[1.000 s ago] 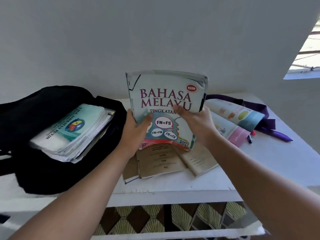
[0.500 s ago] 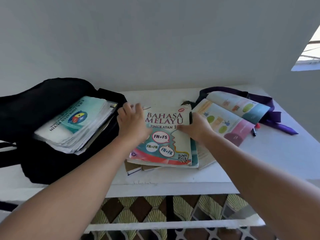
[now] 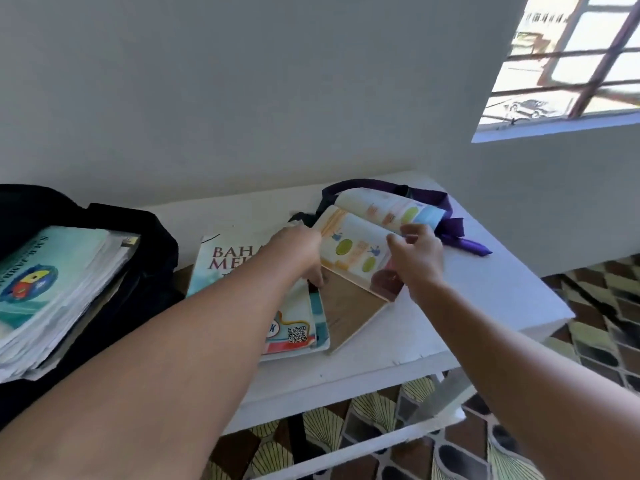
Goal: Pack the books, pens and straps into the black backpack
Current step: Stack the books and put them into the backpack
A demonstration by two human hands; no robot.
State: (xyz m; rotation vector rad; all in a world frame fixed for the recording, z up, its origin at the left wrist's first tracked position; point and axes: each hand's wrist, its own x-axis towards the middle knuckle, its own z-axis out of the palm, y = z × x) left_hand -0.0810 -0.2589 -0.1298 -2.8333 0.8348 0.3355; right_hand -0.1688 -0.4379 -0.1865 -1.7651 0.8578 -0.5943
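The open book (image 3: pixel 360 244), glossy pages printed with green ovals and orange blocks, lay bowed on the white desk (image 3: pixel 485 306), its far leaf arching up. The left hand (image 3: pixel 301 247) gripped its near left edge, fingers curled under and hidden beneath the pages. The right hand (image 3: pixel 417 256) pinched the right-hand page between thumb and curled fingers. Under the book sat a plain brown cover (image 3: pixel 349 306), a flat rectangle skewed toward the desk's front edge. Beside it lay the Bahasa Melayu textbook (image 3: pixel 225 268), matte and dog-eared, much of its cover blocked by the left forearm. Soft purple straps (image 3: pixel 457 230) looped behind the open book, near the far right corner. At left the black backpack (image 3: pixel 149 258), limp fabric, gaped with a stack of books (image 3: pixel 55 282) inside, cut off by the frame. Bare desk lay to the right of the hands. No pens could be made out.
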